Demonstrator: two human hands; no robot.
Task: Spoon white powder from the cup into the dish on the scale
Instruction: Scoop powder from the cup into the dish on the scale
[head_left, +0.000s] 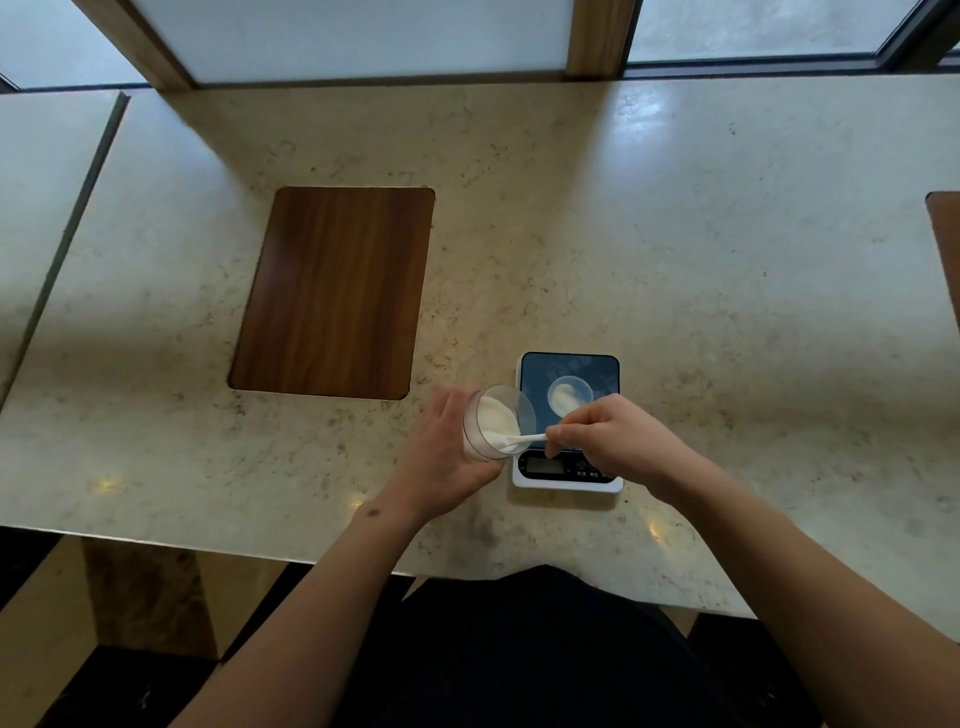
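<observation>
L hand (441, 457) wrapped on cup (496, 422), tilted toward R hand (608, 436). R pinches spoon (519, 440), tip in powder (496, 415). Dish (570, 397) on scale (569, 421), just beyond R knuckles. Scoop shallow, lift level, short hop across to dish, tap off.

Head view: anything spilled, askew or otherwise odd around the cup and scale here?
Nothing stands out. The left hand holds the cup tilted toward the spoon in the right hand, which looks deliberate. The dish sits on the scale, and no powder shows on the counter.
</observation>
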